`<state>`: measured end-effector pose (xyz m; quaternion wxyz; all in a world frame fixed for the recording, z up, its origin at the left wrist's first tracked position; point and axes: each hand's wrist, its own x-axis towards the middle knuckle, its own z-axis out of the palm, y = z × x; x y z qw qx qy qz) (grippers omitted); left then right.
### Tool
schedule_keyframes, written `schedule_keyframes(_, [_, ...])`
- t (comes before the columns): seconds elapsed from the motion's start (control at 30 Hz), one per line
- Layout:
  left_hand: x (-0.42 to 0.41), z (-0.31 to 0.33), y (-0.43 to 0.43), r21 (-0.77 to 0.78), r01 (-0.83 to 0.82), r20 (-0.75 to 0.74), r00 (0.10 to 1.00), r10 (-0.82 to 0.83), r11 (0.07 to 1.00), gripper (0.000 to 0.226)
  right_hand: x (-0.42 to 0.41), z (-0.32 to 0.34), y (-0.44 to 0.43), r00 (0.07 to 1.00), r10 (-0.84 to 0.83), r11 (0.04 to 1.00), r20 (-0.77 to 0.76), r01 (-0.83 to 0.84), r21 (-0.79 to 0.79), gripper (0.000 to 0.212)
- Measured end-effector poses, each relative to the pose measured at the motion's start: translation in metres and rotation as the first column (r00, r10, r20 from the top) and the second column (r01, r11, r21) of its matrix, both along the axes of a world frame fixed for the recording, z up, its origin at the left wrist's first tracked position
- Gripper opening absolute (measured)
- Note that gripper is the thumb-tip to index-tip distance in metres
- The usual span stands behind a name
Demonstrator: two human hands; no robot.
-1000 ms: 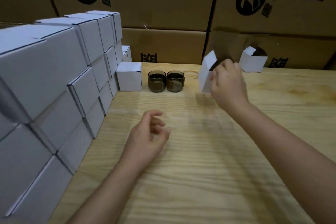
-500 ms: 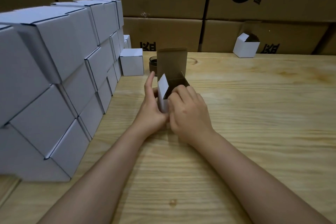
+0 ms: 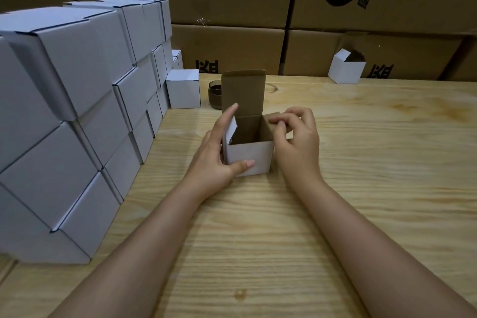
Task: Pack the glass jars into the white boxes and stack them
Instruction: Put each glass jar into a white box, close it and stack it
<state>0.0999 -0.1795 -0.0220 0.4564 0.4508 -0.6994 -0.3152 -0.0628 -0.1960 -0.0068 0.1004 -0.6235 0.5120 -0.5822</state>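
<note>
Pinched the small brown side flap (image 3: 273, 116) at 3 o'clock with the right fingers (image 3: 281, 122), curled and close together. Pressed the left thumb (image 3: 244, 164) flat on the near white wall, with one left finger (image 3: 229, 114) straight up against the little flap at 9 o'clock. Held the open white box (image 3: 249, 156) between the left hand (image 3: 215, 160) and the right hand (image 3: 299, 144), down on the wooden table (image 3: 374, 188), right in the middle.

Looked like the get-the-box-ready step: flaps pulled wide, no jar seen inside. Stood upright, mouth up, with the tall lid (image 3: 244, 93) sticking straight up on the 12 o'clock side, so longest from bottom to top.

Next, most likely, called for one hand to let go and reach to 11 o'clock for the glass jar (image 3: 214, 94), half hidden behind the lid, then to lower it in straight, bottom first. Could not tell if a second jar hid back there.

Saw, further out, a shut little box (image 3: 183, 89) just beside the jar at 10 o'clock, a big stack of white boxes (image 3: 77, 111) at 9 o'clock, one more open box (image 3: 344, 70) far off at 1 o'clock, and brown cartons (image 3: 232, 44) along the back
</note>
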Motion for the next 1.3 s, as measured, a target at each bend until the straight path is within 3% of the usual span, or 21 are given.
schedule_keyframes(0.2, [0.001, -0.001, 0.0, -0.001, -0.048, -0.023, 0.999, 0.048, 0.999, 0.099, -0.008, -0.001, -0.003, 0.978, 0.185, 0.978, 0.096, -0.193, 0.078, 0.02])
schedule_keyframes(0.37, [0.002, -0.009, -0.004, 0.048, -0.023, -0.092, 0.995, 0.027, 0.999, 0.096, -0.015, 0.01, -0.004, 0.923, 0.355, 0.899, 0.151, -0.381, 0.216, 0.045])
schedule_keyframes(0.47, [0.002, -0.011, -0.005, 0.073, -0.007, -0.099, 0.995, 0.014, 0.997, 0.095, -0.017, 0.013, -0.006, 0.899, 0.361, 0.865, 0.247, -0.422, 0.272, 0.045])
schedule_keyframes(0.67, [0.002, -0.008, -0.002, 0.1, -0.004, -0.109, 0.994, 0.015, 0.995, 0.093, -0.017, 0.022, -0.008, 0.892, 0.338, 0.816, 0.3, -0.437, 0.379, 0.043])
schedule_keyframes(0.8, [0.0, -0.006, -0.001, 0.103, -0.062, -0.093, 0.993, 0.072, 0.993, 0.091, -0.035, 0.043, -0.022, 0.809, 0.437, 0.654, 0.393, -0.586, 0.479, 0.04])
schedule_keyframes(0.83, [0.0, -0.006, -0.002, 0.098, -0.096, -0.09, 0.99, 0.104, 0.991, 0.091, -0.038, 0.048, -0.03, 0.777, 0.419, 0.645, 0.47, -0.619, 0.448, 0.037])
schedule_keyframes(0.9, [0.0, -0.007, -0.003, 0.096, -0.167, -0.089, 0.98, 0.176, 0.981, 0.092, -0.038, 0.053, -0.057, 0.804, 0.269, 0.747, 0.53, -0.522, 0.412, 0.029])
schedule_keyframes(0.97, [0.001, -0.008, -0.005, 0.1, -0.234, -0.1, 0.965, 0.244, 0.967, 0.093, -0.03, 0.047, -0.091, 0.948, 0.082, 0.842, 0.306, -0.23, 0.487, 0.028])
schedule_keyframes(1.03, [0.001, -0.01, -0.008, 0.102, -0.299, -0.127, 0.942, 0.311, 0.949, 0.094, -0.016, 0.036, -0.121, 0.996, 0.087, 0.863, -0.021, -0.065, 0.501, 0.035])
schedule_keyframes(1.13, [0.003, -0.012, -0.011, 0.115, -0.371, -0.166, 0.907, 0.387, 0.921, 0.094, 0.012, 0.024, -0.155, 0.931, 0.167, 0.876, -0.325, 0.011, 0.482, 0.048])
schedule_keyframes(1.3, [0.005, -0.016, -0.013, 0.116, -0.389, -0.175, 0.898, 0.405, 0.914, 0.095, 0.036, 0.015, -0.186, 0.844, 0.163, 0.877, -0.511, 0.113, 0.467, 0.039])
